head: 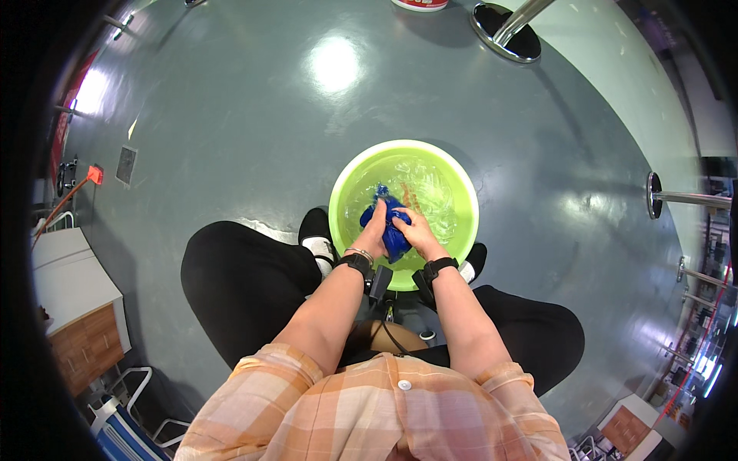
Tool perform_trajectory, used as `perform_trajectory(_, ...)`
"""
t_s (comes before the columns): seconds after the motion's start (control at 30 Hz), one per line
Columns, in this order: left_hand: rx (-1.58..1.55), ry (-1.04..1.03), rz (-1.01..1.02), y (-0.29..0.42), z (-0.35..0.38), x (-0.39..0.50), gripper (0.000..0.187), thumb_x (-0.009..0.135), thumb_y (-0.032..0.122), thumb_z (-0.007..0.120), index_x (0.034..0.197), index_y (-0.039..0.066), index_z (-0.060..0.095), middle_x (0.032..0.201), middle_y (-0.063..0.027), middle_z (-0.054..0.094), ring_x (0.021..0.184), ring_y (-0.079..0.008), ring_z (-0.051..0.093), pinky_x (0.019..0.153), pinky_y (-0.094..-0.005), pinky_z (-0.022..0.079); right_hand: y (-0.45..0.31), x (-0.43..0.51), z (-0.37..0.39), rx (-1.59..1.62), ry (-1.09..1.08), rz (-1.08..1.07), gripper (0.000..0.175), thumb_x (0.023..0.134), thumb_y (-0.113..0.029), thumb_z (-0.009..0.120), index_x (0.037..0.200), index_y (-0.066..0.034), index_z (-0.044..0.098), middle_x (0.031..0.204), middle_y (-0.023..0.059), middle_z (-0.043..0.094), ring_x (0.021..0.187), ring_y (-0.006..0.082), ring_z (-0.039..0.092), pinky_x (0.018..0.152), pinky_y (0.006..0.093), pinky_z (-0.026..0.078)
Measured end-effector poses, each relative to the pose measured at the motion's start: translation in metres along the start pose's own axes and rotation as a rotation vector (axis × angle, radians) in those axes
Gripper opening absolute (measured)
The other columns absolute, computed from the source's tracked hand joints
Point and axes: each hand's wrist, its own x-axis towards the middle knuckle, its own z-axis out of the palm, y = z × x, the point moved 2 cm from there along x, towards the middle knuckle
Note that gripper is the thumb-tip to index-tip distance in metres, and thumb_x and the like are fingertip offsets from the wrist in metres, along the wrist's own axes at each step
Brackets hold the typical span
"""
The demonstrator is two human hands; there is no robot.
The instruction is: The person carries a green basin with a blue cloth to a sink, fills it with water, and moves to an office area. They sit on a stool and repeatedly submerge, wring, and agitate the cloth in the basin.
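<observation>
A light green plastic basin (468, 190) with rippling water (441, 216) in it stands on the floor between my feet. Inside its rim, both hands grip a wet, bunched dark blue cloth (395, 239). My left hand (376, 230) holds the cloth's left side, its thumb pointing away from me. From the right, my right hand (421, 233) pinches the same cloth with bent fingers. One end of the cloth reaches into the water beyond my fingertips. Orange-red marks (410, 197) show in the basin just past the cloth; what they are, I cannot tell.
Chrome posts on round bases (507, 34) (654, 196) stand ahead and to the right. A red-and-white tub (421, 4) sits at the far edge. Left are a white cabinet with wooden drawers (86, 334), a blue folding chair (124, 429) and an orange-headed broom (95, 174).
</observation>
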Motion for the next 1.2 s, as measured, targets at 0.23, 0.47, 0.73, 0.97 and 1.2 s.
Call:
perform_trajectory(0.23,-0.524,-0.12,0.061,-0.008,-0.005,0.016,0.061,0.087,0.061,0.03,0.11,0.009,0.052,0.107,-0.0134,0.058,0.097,-0.028,0.057,0.087,-0.047,0.045,-0.074,-0.037,-0.003,0.196,-0.207,-0.11,0.034,0.08,-0.031,0.066,0.096,-0.0015,0.062,0.083,0.0063,0.062,0.077,0.0098,0.056,0.07,0.0253,0.046)
perform_trajectory(0.47,-0.396,-0.316,0.37,-0.01,-0.039,0.011,0.026,0.089,0.03,0.041,0.088,0.009,0.056,0.087,-0.0079,0.061,0.077,-0.0216,0.062,0.071,-0.036,0.052,-0.096,-0.061,0.043,-0.173,0.005,-0.38,0.031,0.074,-0.031,0.069,0.083,-0.0022,0.061,0.071,0.0108,0.062,0.064,0.021,0.061,0.064,0.0319,0.048)
perform_trajectory(0.73,0.025,0.278,0.418,-0.016,-0.001,-0.018,0.028,0.089,0.024,0.042,0.098,0.002,0.054,0.085,-0.0094,0.058,0.072,-0.0195,0.057,0.066,-0.0344,0.048,-0.061,-0.049,0.014,-0.472,0.39,-0.161,0.034,0.077,-0.036,0.055,0.084,-0.0043,0.065,0.078,0.0211,0.063,0.076,0.0373,0.061,0.068,0.0431,0.048)
perform_trajectory(0.97,0.159,0.377,0.447,-0.025,0.078,0.059,0.032,0.084,0.023,0.048,0.101,-0.002,0.057,0.097,-0.0109,0.058,0.088,-0.0202,0.054,0.081,-0.0326,0.041,0.022,-0.017,-0.137,-0.486,0.619,-0.056,0.045,0.086,-0.043,0.049,0.091,-0.0002,0.062,0.081,0.0229,0.062,0.079,0.0383,0.059,0.072,0.0422,0.045)
perform_trajectory(1.2,0.444,0.306,0.44,-0.022,-0.084,0.046,0.051,0.08,0.007,0.049,0.13,0.004,0.038,0.115,-0.0109,0.054,0.098,-0.0228,0.053,0.082,-0.0364,0.046,0.056,-0.026,0.01,-0.77,0.35,0.031,0.052,0.083,-0.035,0.054,0.13,-0.0168,0.039,0.122,0.0287,0.041,0.099,0.0453,0.052,0.084,0.0482,0.044)
